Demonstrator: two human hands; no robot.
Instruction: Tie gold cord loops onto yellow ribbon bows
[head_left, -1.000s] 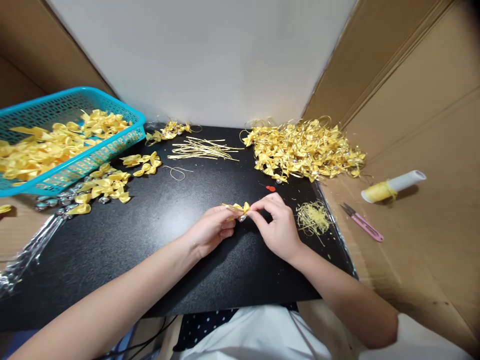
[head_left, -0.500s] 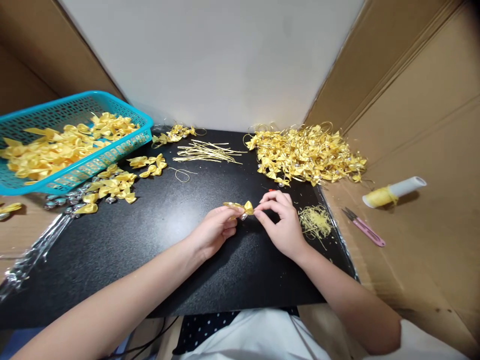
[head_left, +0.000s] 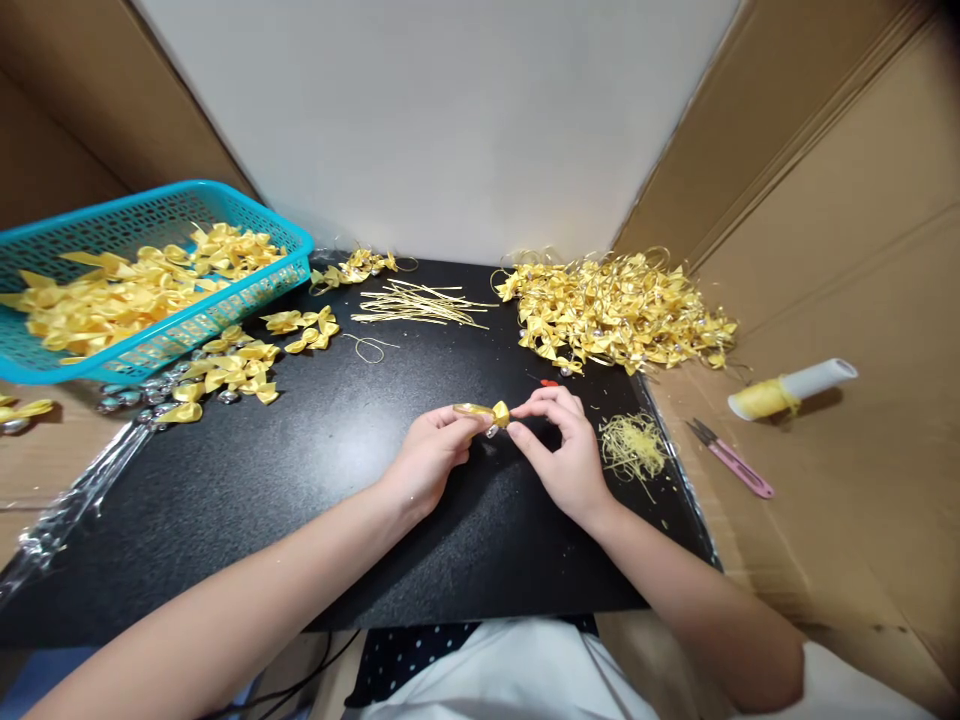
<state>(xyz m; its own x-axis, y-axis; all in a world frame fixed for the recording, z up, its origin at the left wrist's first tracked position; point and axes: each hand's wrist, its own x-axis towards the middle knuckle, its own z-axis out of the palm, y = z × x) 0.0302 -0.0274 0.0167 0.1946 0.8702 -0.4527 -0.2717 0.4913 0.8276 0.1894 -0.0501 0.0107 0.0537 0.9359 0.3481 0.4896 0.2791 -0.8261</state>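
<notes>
Over the front middle of the black tabletop, my left hand pinches a yellow ribbon bow between thumb and fingers. A small silver bell hangs under the bow, and a loop of gold cord lies along my left fingers. My right hand has its thumb and index fingertips at the right edge of the same bow, its other fingers curled. Any thread between those fingertips is too fine to make out. Just behind my right hand, a small red item rests on the table.
A blue basket of yellow bows stands back left, with belled bows before it. Cut gold cords lie mid-back. Finished-looking looped bows heap back right. Thread scraps, pink snips and a thread-wrapped tube lie right.
My right thumb and index finger have parted slightly at the bow's edge. My left hand still pinches the bow, its fingers tucked in a little more. The view has shifted slightly.
</notes>
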